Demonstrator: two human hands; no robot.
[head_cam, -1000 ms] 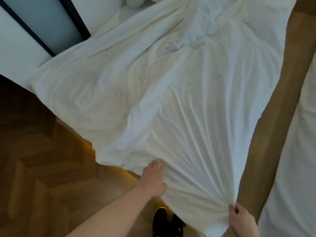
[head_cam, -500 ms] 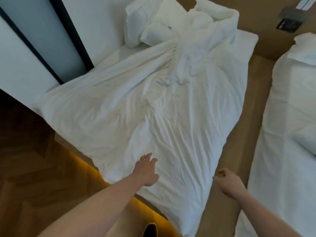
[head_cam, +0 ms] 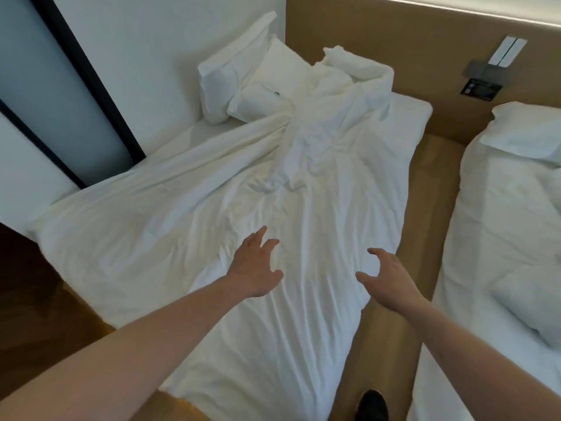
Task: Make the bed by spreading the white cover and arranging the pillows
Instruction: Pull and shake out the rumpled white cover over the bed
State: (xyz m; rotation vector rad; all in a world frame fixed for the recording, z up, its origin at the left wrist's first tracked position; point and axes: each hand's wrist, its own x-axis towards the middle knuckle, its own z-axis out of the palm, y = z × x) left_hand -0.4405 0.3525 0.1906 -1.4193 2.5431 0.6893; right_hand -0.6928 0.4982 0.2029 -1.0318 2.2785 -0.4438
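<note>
The left hand [head_cam: 253, 267] hovers over the foot half of the bed [head_cam: 408, 109], its grip wide, fingers spread and lightly bent, holding nothing; whether the fingertips touch the cloth cannot be told. Under and ahead of it lies the white cover [head_cam: 188, 226], spread flat over the left side and the foot end, its long axis running from the foot edge, nearest the person, up toward the head end. Further up the middle, the cover gathers into a twisted ridge that ends in a rumpled heap at the head end, leaving bare mattress at the right head corner. The pillows [head_cam: 243, 77] are piled at the left head corner, against the wall and just beside that heap. The right hand [head_cam: 390, 276] is over the right edge of the bed, its grip also wide and empty.

By my judgement the bunched part lies straight ahead of both hands, well apart from them, slightly nearer the left. The next reach goes forward along the bed's length.
</note>
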